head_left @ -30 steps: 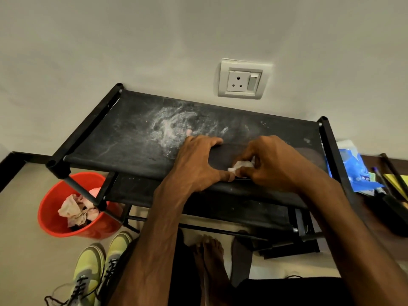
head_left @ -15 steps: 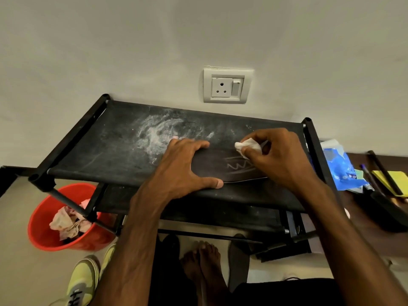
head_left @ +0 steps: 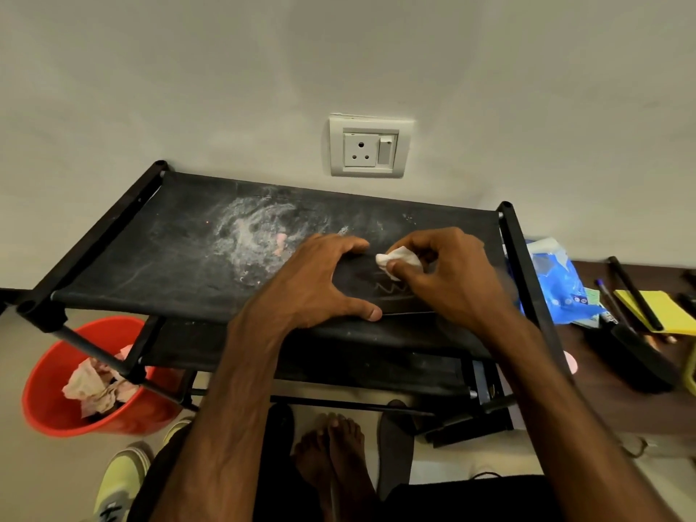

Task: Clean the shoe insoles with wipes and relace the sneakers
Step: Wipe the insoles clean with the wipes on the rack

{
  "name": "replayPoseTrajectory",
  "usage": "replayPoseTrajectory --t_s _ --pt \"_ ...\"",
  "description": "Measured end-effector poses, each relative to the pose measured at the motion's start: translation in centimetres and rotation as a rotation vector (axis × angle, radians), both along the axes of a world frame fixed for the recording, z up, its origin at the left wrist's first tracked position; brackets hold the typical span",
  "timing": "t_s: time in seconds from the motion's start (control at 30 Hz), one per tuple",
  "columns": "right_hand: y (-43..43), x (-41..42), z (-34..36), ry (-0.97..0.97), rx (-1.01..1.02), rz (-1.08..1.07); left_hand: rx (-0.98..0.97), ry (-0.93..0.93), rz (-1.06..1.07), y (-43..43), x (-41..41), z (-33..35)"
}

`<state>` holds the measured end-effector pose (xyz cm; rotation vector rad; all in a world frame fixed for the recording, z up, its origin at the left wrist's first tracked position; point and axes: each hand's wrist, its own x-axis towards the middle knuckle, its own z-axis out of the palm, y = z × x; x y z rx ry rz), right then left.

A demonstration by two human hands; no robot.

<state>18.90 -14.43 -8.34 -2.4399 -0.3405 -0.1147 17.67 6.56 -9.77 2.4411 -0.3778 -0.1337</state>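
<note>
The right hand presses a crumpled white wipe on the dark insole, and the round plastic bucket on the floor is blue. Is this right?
No: the head view shows the plastic bucket is red. The right hand presses the white wipe on the dark insole.

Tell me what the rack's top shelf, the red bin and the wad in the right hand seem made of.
Top shelf: apparently black fabric stretched between tubes, matte, smeared with white powder. Red bin: likely plastic, smooth with slight sheen. Wad pinched by the right hand: soft white wipe or tissue, crumpled.
</note>
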Motion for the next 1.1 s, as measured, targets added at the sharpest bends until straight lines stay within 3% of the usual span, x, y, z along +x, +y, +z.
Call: replayPoseTrajectory --t_s 0.37,0.5,0.7,0.8,1.1 --pt "1.5 0.4 -0.4 -0.147 -0.09 0.038 -0.019 0.032 -0.004 3.2 -1.0 0.5" --pt "1.9 0.0 0.0 -0.081 0.151 0.053 -0.012 0.023 0.007 3.5 -1.2 0.3" --pt "1.8 0.0 0.5 0.202 0.519 0.104 -0.001 0.037 -0.016 3.0 -0.8 0.0" --pt "1.8 0.2 0.4 0.2 0.489 0.103 -0.005 0.052 -0.015 3.2 -0.7 -0.2" --pt "2.6 0.4 0.3 -0.054 0.165 0.116 -0.009 0.06 -0.007 3.1 -0.4 -0.5"
